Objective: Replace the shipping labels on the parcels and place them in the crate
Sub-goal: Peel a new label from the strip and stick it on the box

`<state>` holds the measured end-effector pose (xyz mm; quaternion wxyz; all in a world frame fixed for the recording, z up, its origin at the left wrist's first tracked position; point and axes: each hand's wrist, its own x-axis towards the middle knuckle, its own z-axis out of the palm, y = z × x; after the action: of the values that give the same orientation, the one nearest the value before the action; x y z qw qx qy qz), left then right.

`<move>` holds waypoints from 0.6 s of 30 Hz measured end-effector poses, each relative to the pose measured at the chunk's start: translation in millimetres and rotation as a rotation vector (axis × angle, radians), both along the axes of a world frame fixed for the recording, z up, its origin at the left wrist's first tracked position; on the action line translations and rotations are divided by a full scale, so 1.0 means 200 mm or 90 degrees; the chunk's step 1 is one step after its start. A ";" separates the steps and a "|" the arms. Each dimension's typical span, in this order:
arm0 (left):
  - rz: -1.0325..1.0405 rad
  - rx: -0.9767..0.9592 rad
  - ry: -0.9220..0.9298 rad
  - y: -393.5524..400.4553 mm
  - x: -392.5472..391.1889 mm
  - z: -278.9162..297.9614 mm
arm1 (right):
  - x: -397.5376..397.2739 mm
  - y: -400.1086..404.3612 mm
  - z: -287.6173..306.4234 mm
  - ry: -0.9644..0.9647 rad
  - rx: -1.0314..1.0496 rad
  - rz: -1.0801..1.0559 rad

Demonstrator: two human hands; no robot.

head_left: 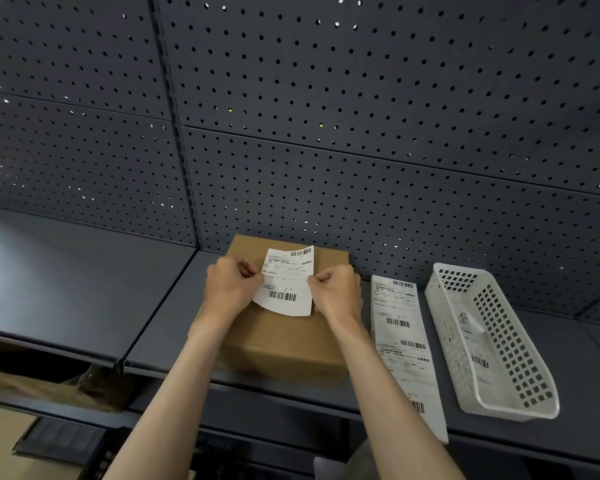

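Note:
A brown cardboard parcel (284,341) lies on the dark grey shelf (153,323), pushed back near the pegboard. Above its top I hold a white shipping label (286,282) with barcodes, its lower edge curling up off the box. My left hand (231,289) pinches the label's left edge. My right hand (338,292) pinches its right edge. Both fists are closed on the paper, and whether its upper part sticks to the box I cannot tell.
A long strip of joined white labels (404,344) lies right of the parcel. Beyond it stands a white perforated plastic basket (513,362) with crumpled label paper (471,327) inside. A grey pegboard (360,116) backs the shelf. Cardboard (31,386) shows on the lower level at left.

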<state>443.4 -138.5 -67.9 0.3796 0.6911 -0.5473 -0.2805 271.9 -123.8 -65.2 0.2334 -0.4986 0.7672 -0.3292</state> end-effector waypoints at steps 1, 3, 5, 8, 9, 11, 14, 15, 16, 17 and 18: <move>-0.002 0.001 -0.005 0.00 0.00 0.00 | 0.00 0.00 0.00 0.003 0.002 -0.001; -0.005 -0.002 -0.014 0.00 0.01 -0.01 | 0.00 0.00 0.00 0.008 0.005 -0.002; -0.008 -0.006 -0.016 0.01 0.01 -0.01 | 0.00 0.00 0.00 0.010 0.010 -0.002; -0.011 -0.010 -0.022 0.01 0.01 -0.02 | 0.00 0.00 0.00 0.007 0.016 -0.003; -0.011 -0.010 -0.026 0.01 0.01 -0.01 | 0.00 0.00 0.00 0.006 0.018 -0.004; -0.010 -0.011 -0.031 0.01 0.01 -0.01 | 0.01 0.00 0.00 0.006 0.021 -0.006; -0.009 -0.010 -0.035 0.01 0.01 -0.01 | 0.00 0.01 0.01 0.003 0.026 -0.003; -0.010 -0.009 -0.037 0.01 0.00 -0.01 | 0.00 0.01 0.02 0.001 0.029 0.000; -0.010 -0.008 -0.041 0.01 0.00 -0.01 | 0.00 0.01 0.02 0.000 0.031 0.002; -0.011 -0.007 -0.045 0.01 0.00 -0.01 | -0.01 0.01 0.02 0.001 0.032 0.003; -0.010 -0.005 -0.047 0.01 0.00 -0.01 | -0.01 0.01 0.03 0.003 0.032 0.003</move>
<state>443.1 -136.8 -69.4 0.3597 0.6950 -0.5676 -0.2556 270.8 -121.9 -60.1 0.2449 -0.4951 0.7746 -0.3079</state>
